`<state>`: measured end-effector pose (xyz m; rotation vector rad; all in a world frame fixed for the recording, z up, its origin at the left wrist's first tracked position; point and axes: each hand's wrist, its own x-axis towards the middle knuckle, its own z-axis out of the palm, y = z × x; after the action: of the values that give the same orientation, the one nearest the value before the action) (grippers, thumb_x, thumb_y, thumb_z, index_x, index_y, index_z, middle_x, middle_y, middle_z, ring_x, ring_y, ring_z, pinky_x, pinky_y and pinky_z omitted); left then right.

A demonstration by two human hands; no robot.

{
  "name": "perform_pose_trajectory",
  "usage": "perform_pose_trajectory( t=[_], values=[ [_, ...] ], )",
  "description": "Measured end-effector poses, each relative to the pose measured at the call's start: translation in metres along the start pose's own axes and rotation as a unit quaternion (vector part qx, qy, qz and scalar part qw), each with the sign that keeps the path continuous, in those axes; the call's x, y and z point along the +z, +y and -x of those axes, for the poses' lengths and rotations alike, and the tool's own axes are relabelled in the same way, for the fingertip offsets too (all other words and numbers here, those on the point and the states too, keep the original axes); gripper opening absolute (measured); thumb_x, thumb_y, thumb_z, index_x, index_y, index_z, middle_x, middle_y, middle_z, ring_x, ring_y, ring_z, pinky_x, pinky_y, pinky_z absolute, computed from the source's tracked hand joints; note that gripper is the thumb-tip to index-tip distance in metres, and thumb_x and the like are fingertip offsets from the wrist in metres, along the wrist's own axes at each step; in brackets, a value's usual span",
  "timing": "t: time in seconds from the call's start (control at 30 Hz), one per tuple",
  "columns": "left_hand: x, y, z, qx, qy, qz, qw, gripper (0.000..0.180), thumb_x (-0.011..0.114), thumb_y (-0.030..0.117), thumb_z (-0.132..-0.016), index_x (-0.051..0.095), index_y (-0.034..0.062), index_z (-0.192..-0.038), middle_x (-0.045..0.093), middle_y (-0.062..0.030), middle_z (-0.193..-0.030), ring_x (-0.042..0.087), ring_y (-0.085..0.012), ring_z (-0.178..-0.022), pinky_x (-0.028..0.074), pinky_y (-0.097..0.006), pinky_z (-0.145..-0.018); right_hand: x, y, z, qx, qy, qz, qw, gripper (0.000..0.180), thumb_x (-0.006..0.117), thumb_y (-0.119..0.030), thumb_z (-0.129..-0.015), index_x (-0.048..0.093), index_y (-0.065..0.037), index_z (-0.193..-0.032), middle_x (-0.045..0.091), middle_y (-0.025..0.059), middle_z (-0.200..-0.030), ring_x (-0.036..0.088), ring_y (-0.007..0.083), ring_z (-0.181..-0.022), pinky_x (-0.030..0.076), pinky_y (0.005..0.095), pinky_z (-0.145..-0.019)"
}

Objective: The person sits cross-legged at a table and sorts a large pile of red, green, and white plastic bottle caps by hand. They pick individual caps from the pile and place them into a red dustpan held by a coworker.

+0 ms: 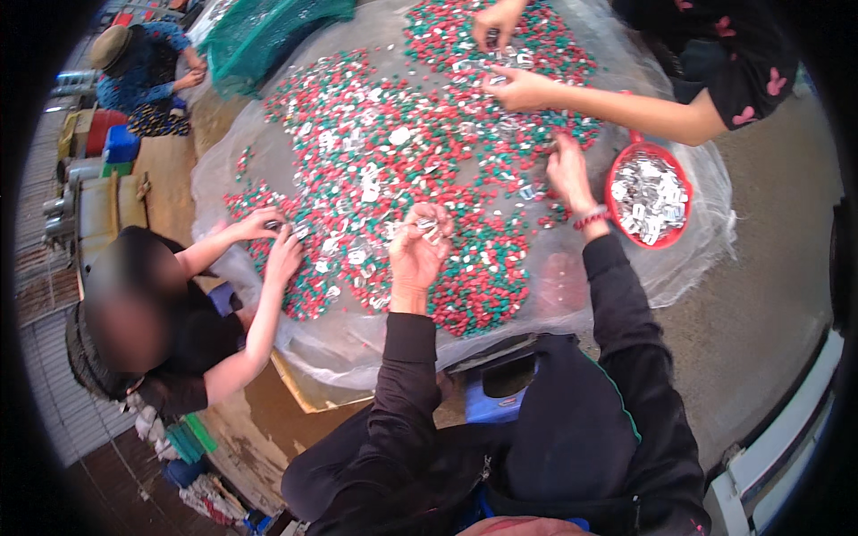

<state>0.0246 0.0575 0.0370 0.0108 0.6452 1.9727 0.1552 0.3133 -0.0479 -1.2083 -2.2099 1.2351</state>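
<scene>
My left hand [416,255] is raised over the near middle of a wide spread of small red, green and white pieces [375,179]. Its fingers are curled round a few small white and silvery pieces [429,227], too small to name more closely. On my right wrist is a red beaded bracelet [591,217]. That hand, my right hand [568,174], reaches to the right edge of the spread, fingers bent together; whatever lies between them is hidden. A red plastic basket [613,204] stands right of it, heaped with white and silvery flat pieces [651,201].
A translucent sheet [666,277] covers the work surface. Another person's hands [518,87] work at the far right, and a second person's hands [281,246] at the left. Green netting [259,45] lies at the far left. Below the near edge is a blue stool [492,406].
</scene>
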Motion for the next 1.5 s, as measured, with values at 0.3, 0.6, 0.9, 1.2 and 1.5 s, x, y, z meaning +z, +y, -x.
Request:
perform_pose_trajectory(
  t=[0.3, 0.6, 0.9, 1.2, 1.5],
  values=[
    [0.007, 0.026, -0.012, -0.037, 0.114, -0.147, 0.982, 0.019, 0.057, 0.018, -0.09, 0.053, 0.0002, -0.087, 0.052, -0.0092, -0.091, 0.049, -0.0112, -0.07, 0.036, -0.017, -0.042, 0.067, -0.009, 0.029, -0.222, -0.156, 0.105, 0.957, 0.034, 0.06, 0.003, -0.074, 0.062, -0.003, -0.108, 0.055, 0.0185, -0.097, 0.058, 0.0376, -0.092, 0.049, 0.0437, -0.078],
    [-0.037, -0.008, -0.095, 0.076, 0.102, -0.849, 0.513, 0.043, 0.073, 0.026, -0.078, 0.061, 0.0091, -0.115, 0.057, -0.0125, -0.085, 0.061, -0.0251, -0.074, 0.048, -0.039, -0.063, -0.017, -0.011, 0.082, 0.186, -0.155, -0.311, 0.919, 0.037, 0.046, 0.007, -0.086, 0.06, -0.002, -0.12, 0.059, 0.0175, -0.115, 0.065, 0.013, -0.075, 0.054, 0.026, -0.059],
    [-0.041, -0.028, -0.116, 0.056, -0.038, -0.873, 0.483, 0.029, 0.071, 0.03, -0.078, 0.066, 0.0017, -0.079, 0.058, -0.0177, -0.08, 0.062, -0.0353, -0.081, 0.048, -0.046, -0.068, 0.003, 0.01, 0.05, -0.06, -0.087, 0.135, 0.985, 0.032, 0.069, -0.009, -0.076, 0.062, -0.009, -0.107, 0.052, 0.0152, -0.092, 0.06, 0.0323, -0.081, 0.049, 0.0412, -0.075],
    [-0.037, -0.021, -0.056, -0.129, 0.041, -0.535, 0.834, 0.026, 0.051, 0.033, -0.095, 0.057, 0.0093, -0.084, 0.052, 0.0014, -0.067, 0.034, -0.0027, -0.051, 0.024, -0.02, -0.044, -0.013, -0.019, 0.06, 0.143, -0.145, -0.373, 0.905, 0.013, 0.055, 0.0, -0.074, 0.044, -0.004, -0.069, 0.057, 0.0095, -0.083, 0.059, 0.0177, -0.074, 0.047, 0.028, -0.056],
    [-0.015, -0.008, -0.063, -0.032, 0.007, -0.2, 0.979, 0.01, 0.06, 0.005, -0.076, 0.053, 0.0047, -0.083, 0.054, -0.0075, -0.091, 0.056, -0.0127, -0.069, 0.038, -0.02, -0.042, -0.02, -0.033, 0.056, 0.205, -0.264, -0.531, 0.779, 0.025, 0.058, -0.004, -0.081, 0.052, -0.006, -0.105, 0.06, 0.0067, -0.076, 0.056, 0.012, -0.058, 0.037, 0.0194, -0.041]
  ],
)
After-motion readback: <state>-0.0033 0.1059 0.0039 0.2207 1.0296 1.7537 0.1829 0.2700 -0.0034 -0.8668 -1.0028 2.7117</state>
